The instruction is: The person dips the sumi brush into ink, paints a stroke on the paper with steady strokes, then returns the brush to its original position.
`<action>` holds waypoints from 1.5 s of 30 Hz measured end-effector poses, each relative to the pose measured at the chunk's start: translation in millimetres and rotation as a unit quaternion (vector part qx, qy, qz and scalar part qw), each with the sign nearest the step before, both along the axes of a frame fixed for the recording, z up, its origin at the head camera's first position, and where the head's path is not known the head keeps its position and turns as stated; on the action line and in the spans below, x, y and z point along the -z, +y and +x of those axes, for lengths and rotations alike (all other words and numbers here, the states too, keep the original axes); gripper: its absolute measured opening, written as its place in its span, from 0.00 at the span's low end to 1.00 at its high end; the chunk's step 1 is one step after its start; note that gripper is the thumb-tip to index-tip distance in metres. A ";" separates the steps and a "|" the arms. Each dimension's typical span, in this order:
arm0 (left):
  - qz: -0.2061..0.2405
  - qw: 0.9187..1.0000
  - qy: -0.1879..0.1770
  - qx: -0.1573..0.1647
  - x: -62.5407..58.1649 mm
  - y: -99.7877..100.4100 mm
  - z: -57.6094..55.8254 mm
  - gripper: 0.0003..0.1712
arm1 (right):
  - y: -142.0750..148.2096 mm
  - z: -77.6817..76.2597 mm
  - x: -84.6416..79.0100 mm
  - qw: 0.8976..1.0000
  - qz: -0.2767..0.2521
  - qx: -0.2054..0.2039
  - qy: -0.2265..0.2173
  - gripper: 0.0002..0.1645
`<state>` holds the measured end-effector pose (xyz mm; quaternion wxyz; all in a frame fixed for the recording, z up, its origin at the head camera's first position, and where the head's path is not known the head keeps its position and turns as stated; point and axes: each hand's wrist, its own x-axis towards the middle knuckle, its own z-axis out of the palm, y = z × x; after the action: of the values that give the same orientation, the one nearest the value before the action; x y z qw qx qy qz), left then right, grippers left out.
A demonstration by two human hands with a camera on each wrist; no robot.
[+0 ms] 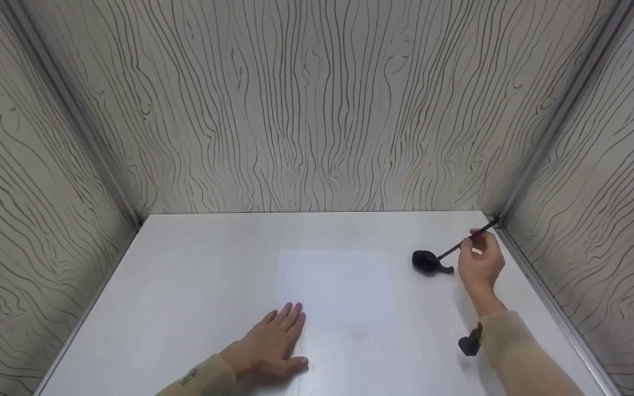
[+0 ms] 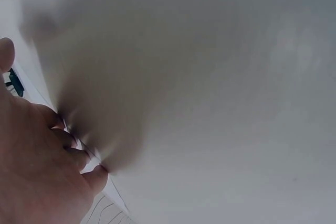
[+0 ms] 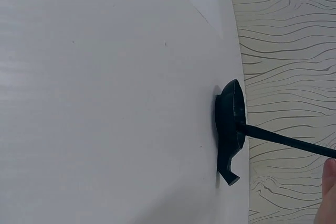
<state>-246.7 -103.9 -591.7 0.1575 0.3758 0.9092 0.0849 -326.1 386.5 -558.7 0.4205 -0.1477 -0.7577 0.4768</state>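
A small black dish (image 1: 426,262) with a short curved handle sits on the right part of the white table. My right hand (image 1: 482,261) pinches a slim black brush-like stick (image 1: 460,243) above its middle, between thumb and fingers. The stick slants down to the left and its lower end is inside the dish, where the tip is hidden. In the right wrist view the dish (image 3: 231,121) shows its raised rim around the stick (image 3: 289,140). My left hand (image 1: 273,341) lies flat, fingers extended, with fingertips at the lower left edge of a white paper sheet (image 1: 336,286).
The white table (image 1: 196,264) meets wood-patterned panels (image 1: 317,110) at the back and both sides. Metal rails (image 1: 548,313) run along its side edges. A dark wrist device (image 1: 470,342) hangs under the right sleeve.
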 end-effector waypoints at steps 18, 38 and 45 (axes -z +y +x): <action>0.005 1.000 -0.010 0.002 0.2 -0.9 0.0 0.61 | 9.8 7.7 -4.8 1.000 0.005 0.008 -0.019 0.15; -0.005 1.000 -0.011 -0.004 1.8 0.0 -1.2 0.62 | 21.9 11.8 -19.9 1.000 0.001 0.025 -0.008 0.15; -0.012 1.000 -0.008 -0.006 0.2 0.7 -0.7 0.62 | 19.5 5.7 -20.7 0.999 0.007 0.018 0.032 0.14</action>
<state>-247.4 -103.1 -591.9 0.1689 0.3677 0.9112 0.0777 -320.4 406.1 -537.9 0.4542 -0.1432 -0.7443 0.4682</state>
